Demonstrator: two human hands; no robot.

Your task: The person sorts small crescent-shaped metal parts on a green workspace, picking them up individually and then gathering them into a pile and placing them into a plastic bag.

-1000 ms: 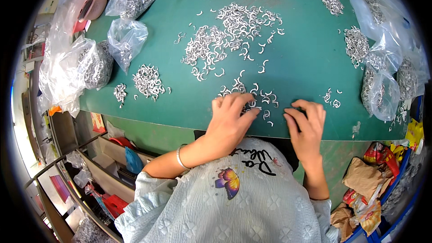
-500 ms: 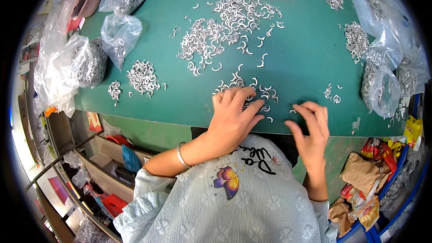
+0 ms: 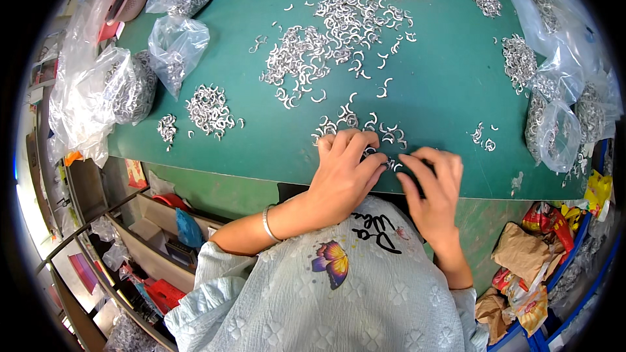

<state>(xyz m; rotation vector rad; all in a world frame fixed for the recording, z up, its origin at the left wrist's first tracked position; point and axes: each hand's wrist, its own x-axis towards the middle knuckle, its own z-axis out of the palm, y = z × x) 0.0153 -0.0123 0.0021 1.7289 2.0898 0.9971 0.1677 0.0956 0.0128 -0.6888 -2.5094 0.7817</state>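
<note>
Small silvery crescent-shaped metal pieces [image 3: 348,117] lie loosely in a group near the front edge of the green table. My left hand [image 3: 345,168] rests over the near side of this group, its bent fingers a little apart. Its palm side and the pieces beneath are hidden. Just to its right, my right hand [image 3: 435,190] has its thumb and index finger apart. The fingertips are beside a few loose crescents [image 3: 394,164] between my hands. I see nothing held in either hand.
A large heap of crescents [image 3: 297,58] spreads beyond my hands. Smaller piles [image 3: 210,111] lie left, others [image 3: 519,62] right. Clear plastic bags of pieces [image 3: 134,88] line the left side, more bags [image 3: 559,127] the right. Below the right edge are crumpled brown paper [image 3: 527,251] and coloured packets.
My right hand has moved left, close to my left hand, and the loose piece by its fingertips no longer shows there. My left hand stays over the near group, with hardly any shift.
</note>
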